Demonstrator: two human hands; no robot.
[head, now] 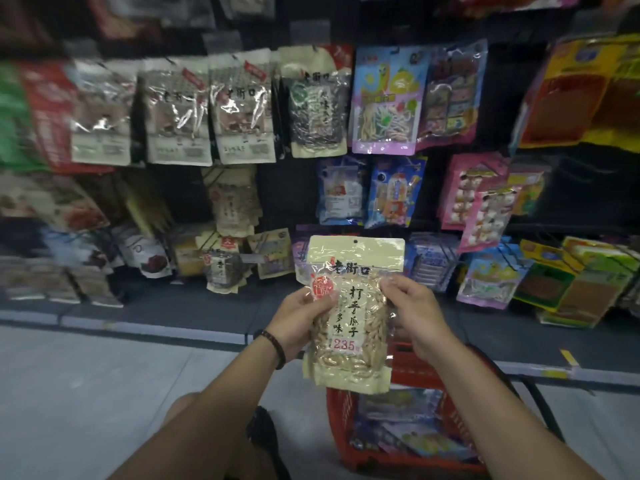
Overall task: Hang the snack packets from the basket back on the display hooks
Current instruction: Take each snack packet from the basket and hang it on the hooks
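Both of your hands hold one snack packet (349, 323) upright in front of you: your left hand (304, 317) grips its left edge with the thumb on the front, and your right hand (415, 313) pinches its right edge. The packet is beige with a clear window showing pale seeds, and it has a small hole (355, 241) at the top. It is above the red basket (337, 427), which has more packets (408, 434) inside. Behind, many packets hang in rows on the dark display wall (287, 188). A bead bracelet (275, 344) is on your left wrist.

Pale floor (86, 393), yellow shelf tag (568, 356)
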